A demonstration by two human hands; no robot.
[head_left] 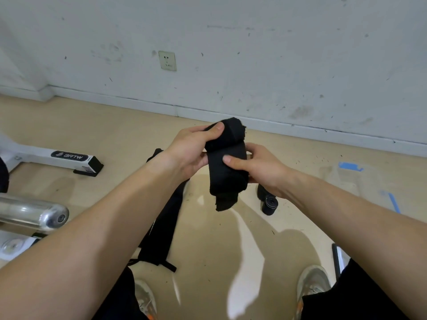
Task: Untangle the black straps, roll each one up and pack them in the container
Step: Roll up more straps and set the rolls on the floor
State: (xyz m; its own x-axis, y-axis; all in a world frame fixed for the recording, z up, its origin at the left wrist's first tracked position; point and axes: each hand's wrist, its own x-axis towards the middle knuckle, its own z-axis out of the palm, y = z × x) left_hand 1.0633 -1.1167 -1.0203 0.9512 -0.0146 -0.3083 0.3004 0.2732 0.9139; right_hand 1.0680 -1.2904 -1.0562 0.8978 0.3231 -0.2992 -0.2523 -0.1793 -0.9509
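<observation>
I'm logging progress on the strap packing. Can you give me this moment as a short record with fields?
held strap: black, bunched between both hands, one end hanging down
left hand: grips its upper part, thumb on top
right hand: grips its middle, thumb across the front
rolled strap: on the floor beside the right wrist
loose straps: on the floor below the left forearm
container: clear, on the floor to the right; contents cannot be told

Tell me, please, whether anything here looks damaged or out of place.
The black strap held by the left hand and right hand looks frayed at its upper edge and ragged at its hanging end. Dark flecks litter the floor by the wall.
</observation>
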